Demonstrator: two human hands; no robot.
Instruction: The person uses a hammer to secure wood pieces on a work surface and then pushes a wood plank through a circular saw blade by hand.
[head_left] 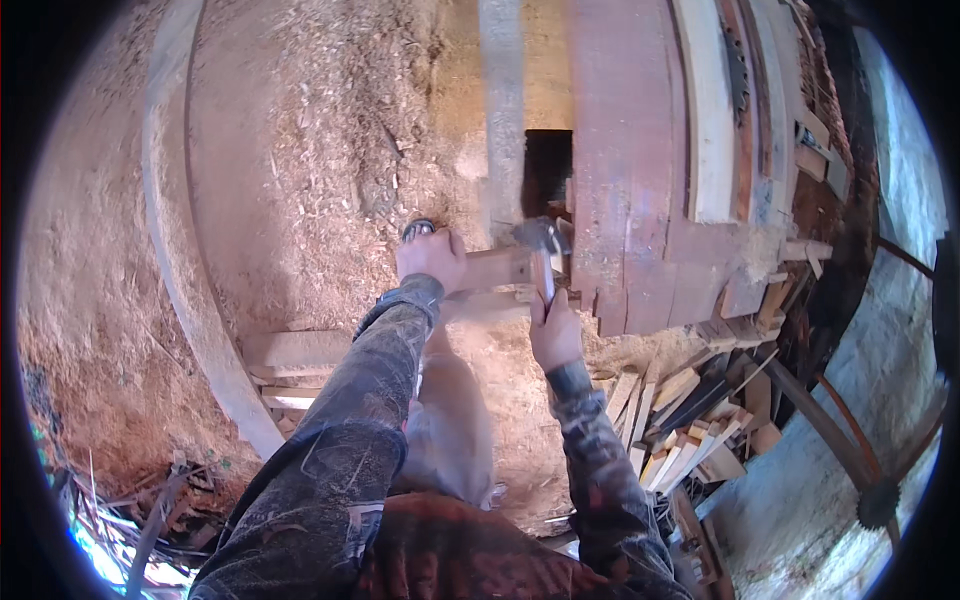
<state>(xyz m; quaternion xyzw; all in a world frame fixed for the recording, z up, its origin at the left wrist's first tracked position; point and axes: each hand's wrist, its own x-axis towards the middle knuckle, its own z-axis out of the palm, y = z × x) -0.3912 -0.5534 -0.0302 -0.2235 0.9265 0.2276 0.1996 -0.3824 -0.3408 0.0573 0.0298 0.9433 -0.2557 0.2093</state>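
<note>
My left hand (432, 258) is closed around one end of a short wooden piece (497, 268), which points to the right. A small dark rounded object (417, 230) shows just beyond the left knuckles; its kind is not clear. My right hand (556, 332) grips the handle of a hammer (545, 270). The hammer's dark metal head (540, 236) is at the right end of the wooden piece; whether they touch I cannot tell. Both sleeves are dusted with sawdust.
To the right stands a reddish plank bench (630, 200) with a dark opening at its left edge and boards lying on top. Offcuts (690, 440) are heaped below it. A long curved timber (170, 200) lies at the left. Wood shavings (340, 130) cover the earth floor.
</note>
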